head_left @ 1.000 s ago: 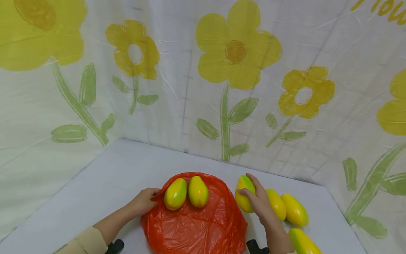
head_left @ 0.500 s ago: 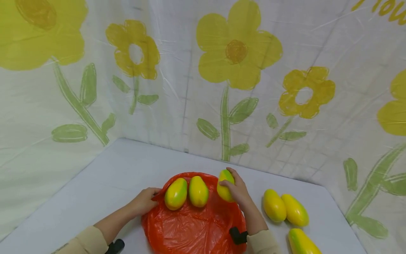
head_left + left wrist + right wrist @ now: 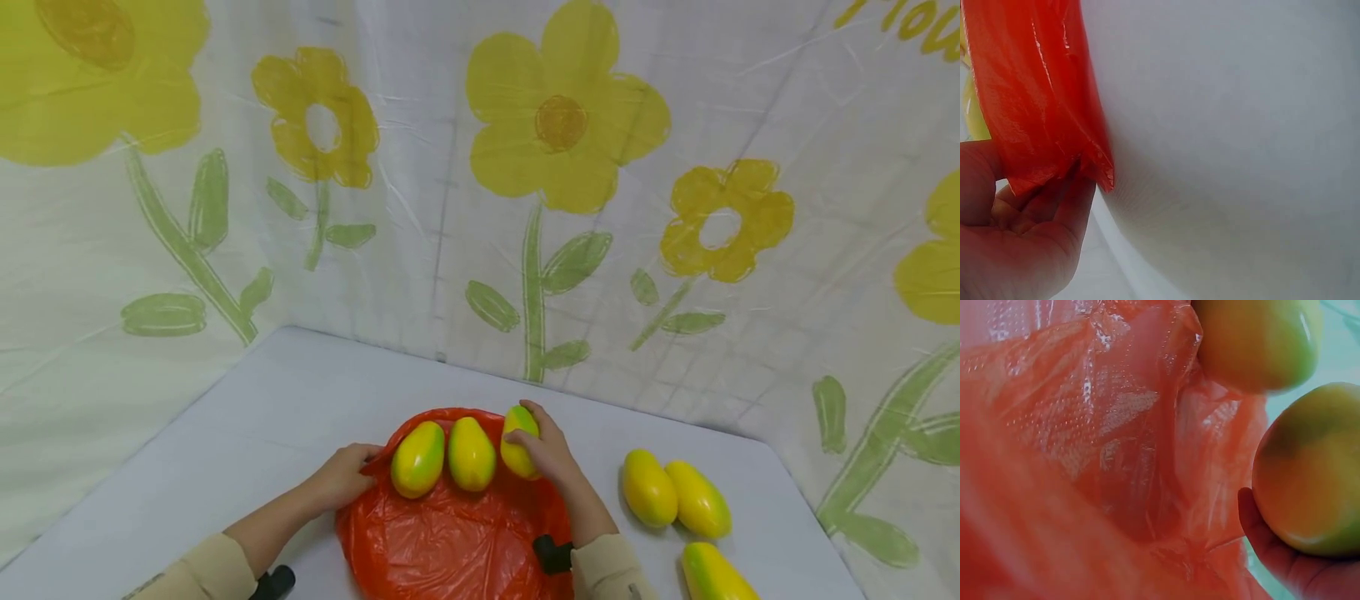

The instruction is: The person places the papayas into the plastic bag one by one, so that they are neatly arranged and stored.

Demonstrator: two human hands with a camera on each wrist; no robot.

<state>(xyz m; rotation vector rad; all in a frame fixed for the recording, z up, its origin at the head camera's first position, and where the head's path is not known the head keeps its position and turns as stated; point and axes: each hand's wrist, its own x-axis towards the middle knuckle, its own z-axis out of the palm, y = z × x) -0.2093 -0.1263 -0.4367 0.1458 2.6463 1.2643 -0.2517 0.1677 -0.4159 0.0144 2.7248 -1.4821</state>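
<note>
Setting a third fruit (image 3: 517, 461) into the bag (image 3: 465, 537) seems the step in hand: the right hand (image 3: 547, 450) curls fingers and thumb round it at the bag's far right, right of two fruits (image 3: 472, 456) at the far side. I cannot tell whether it touches the bag. The left hand (image 3: 341, 477) pinches the left edge. Next probably calls for lowering gently, then loosening the right fingers, edge held steady. Three more fruits (image 3: 649, 488) lie right, on the table (image 3: 300, 392).
</note>
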